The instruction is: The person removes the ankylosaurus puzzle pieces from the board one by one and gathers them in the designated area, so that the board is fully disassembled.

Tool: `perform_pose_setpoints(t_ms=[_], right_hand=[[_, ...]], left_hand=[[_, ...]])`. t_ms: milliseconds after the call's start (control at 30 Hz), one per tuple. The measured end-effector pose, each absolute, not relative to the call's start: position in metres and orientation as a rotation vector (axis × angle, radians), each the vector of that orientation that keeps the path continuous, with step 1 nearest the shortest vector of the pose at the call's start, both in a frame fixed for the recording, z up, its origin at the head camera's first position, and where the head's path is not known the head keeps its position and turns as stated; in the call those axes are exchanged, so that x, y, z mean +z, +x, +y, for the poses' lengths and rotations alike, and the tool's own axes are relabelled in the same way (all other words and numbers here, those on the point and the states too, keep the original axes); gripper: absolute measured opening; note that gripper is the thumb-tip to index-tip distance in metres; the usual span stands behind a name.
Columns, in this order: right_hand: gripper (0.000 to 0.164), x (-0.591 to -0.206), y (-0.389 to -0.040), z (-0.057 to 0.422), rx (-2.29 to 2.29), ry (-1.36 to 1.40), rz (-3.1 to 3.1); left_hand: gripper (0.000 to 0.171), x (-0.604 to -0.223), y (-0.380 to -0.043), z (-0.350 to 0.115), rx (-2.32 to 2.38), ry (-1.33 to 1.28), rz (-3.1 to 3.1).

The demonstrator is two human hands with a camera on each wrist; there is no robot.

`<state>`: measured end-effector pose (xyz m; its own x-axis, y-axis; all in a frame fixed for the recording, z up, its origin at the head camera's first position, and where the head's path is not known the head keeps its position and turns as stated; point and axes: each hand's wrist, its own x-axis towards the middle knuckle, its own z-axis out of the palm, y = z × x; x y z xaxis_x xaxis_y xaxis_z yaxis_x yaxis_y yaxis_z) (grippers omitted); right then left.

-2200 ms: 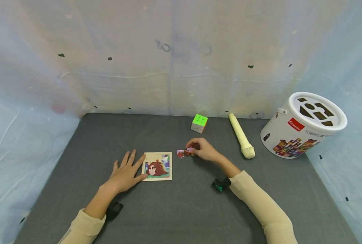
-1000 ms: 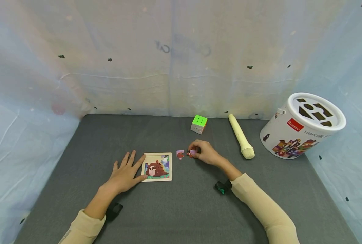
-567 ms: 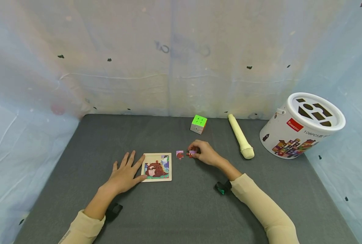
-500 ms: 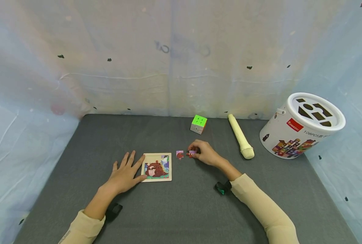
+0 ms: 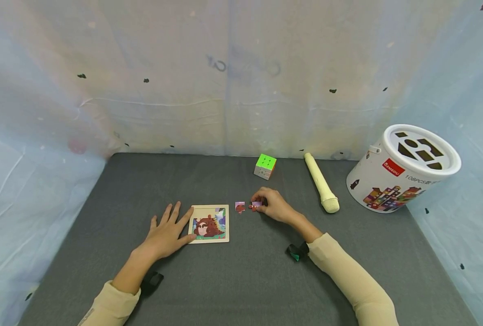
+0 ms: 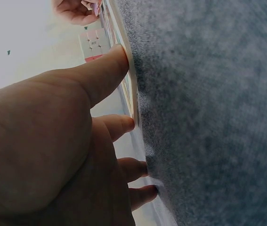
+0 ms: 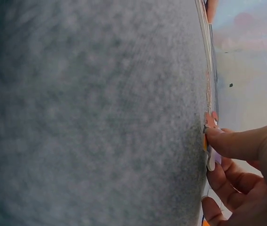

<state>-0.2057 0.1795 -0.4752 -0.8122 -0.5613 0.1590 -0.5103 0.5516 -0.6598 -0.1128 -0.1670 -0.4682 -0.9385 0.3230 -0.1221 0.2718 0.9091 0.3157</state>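
A square jigsaw puzzle in a pale wooden frame (image 5: 208,241) lies on the grey table, showing a red-brown dinosaur, with bare wood along its top left. My left hand (image 5: 165,235) spreads its fingers flat at the frame's left side; the thumb and index fingertip touch its edge. To the right of the frame, a loose puzzle piece (image 5: 240,207) with purple and red print lies by itself. My right hand (image 5: 273,203) pinches another puzzle piece (image 7: 212,141) between thumb and fingers, low over the table. That piece's far end is hidden by the fingers.
Behind my right hand stands a puzzle cube (image 5: 265,166) with a green top. A cream toy microphone (image 5: 322,183) lies to its right. A white block bucket (image 5: 404,170) with a shape-hole lid stands at the right edge. Plastic sheeting (image 5: 225,90) hangs behind the table.
My right hand has drawn its piece slightly right, apart from the loose piece it was beside, and then held still. My left hand has stayed on the frame's edge.
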Motion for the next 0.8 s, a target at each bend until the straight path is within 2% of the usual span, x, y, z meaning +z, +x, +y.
perform_pose_setpoints(t_ms=[800], right_hand=[[0.019, -0.4763, -0.2049, 0.1802, -1.079, -0.942, 2.741]], left_hand=[[0.081, -0.4732, -0.1145, -0.1683, 0.460, 0.454, 2.895]])
